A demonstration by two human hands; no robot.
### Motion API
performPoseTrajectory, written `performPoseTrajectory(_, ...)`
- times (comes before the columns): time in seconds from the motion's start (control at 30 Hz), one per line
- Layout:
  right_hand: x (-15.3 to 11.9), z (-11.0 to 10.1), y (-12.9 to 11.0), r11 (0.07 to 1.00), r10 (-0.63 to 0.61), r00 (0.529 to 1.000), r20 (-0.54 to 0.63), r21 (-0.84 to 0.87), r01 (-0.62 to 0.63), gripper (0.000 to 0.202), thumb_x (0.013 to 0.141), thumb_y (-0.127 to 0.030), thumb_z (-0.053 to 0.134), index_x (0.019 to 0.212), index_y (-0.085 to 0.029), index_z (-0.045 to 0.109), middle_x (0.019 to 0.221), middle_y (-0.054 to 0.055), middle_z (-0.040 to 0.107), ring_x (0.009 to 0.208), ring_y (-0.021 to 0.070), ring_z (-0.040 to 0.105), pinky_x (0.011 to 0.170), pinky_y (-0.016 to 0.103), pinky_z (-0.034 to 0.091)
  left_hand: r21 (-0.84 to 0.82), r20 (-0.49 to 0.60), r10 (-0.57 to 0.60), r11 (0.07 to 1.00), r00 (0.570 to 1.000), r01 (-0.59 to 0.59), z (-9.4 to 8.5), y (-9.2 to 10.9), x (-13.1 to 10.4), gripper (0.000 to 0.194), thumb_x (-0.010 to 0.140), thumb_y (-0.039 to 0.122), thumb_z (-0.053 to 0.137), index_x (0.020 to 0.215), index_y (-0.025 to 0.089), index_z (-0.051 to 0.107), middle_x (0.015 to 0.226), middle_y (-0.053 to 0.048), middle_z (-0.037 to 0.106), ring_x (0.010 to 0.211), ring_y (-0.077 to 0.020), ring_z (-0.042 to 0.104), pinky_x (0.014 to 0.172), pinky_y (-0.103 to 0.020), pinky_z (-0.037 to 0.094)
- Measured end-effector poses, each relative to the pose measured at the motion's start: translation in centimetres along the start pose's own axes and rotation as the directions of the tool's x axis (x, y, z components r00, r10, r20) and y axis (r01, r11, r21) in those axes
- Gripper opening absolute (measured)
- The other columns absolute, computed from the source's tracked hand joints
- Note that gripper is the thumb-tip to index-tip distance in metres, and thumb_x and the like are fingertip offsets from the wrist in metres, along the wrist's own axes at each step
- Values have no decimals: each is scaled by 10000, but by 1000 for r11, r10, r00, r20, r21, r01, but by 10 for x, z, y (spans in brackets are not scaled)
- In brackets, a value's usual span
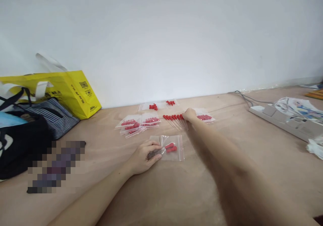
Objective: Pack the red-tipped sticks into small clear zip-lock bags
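Note:
My left hand [143, 156] is closed around the near end of a clear zip bag [179, 153] lying on the table. Inside the bag are a few red-bulbed droppers [171, 148], their stems partly covered by my fingers. Farther off, loose droppers [173, 117] lie side by side in a row, red bulbs away from me and thin clear stems toward me. At the right end of that row, my right hand [190, 114] pinches a dropper by its bulb end; the fingertips are partly hidden behind the hand.
Filled zip bags of droppers [132, 125] overlap left of the row, and another filled bag [205, 117] lies right of it. More droppers [153, 107] rest near the wall. A yellow bag [83, 98] and black bag [27, 142] stand left; a power strip [277, 118] lies right.

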State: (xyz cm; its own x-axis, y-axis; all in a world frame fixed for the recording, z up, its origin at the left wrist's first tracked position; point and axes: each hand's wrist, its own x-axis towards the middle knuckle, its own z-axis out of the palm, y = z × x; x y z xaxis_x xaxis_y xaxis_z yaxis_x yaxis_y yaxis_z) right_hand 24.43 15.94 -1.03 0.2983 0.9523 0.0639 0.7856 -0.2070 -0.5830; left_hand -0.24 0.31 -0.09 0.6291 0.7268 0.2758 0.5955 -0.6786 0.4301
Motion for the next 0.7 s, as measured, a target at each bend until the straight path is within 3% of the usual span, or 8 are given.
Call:
performPoseTrajectory(0.27, -3, -3, 5, 999, 33, 999, 10, -44, -32, 339, 684, -206, 573, 983, -49, 597, 967, 224, 617, 874, 277, 606, 642, 283, 462, -12, -43, -67, 998, 997, 66, 14, 9, 3, 207, 786, 289, 513, 930, 200, 632, 913, -35, 618, 734, -152, 583, 643, -257, 483)
performPoseTrajectory(0.47, -9, -1, 1, 1000, -23, 999, 40, -19, 24, 292, 666, -136, 571, 947, -60, 590, 955, 222, 612, 893, 281, 592, 683, 299, 452, 47, -97, -1, 999, 995, 6, 13, 5, 3, 210, 800, 304, 512, 952, 205, 619, 955, -52, 605, 865, -191, 559, 779, -326, 458)
performPoseTrajectory(0.6, -12, -15, -1, 991, -105, 995, -2, 81, 104, 303, 701, -105, 513, 993, -30, 542, 962, 233, 588, 917, 272, 567, 726, 309, 433, 63, -56, 35, 997, 998, -32, 2, -1, -1, 257, 786, 323, 540, 1006, 203, 594, 1049, -68, 579, 974, -215, 534, 872, -370, 425)
performPoseTrajectory(0.7, -24, -28, 14, 954, -218, 973, -71, 196, 228, 340, 779, -150, 419, 1108, -75, 454, 978, 161, 575, 913, 210, 550, 750, 288, 426, 48, 2, -2, 999, 1000, 2, -2, -3, -2, 314, 797, 329, 522, 1086, 211, 555, 1160, -70, 537, 1057, -222, 504, 910, -373, 410)
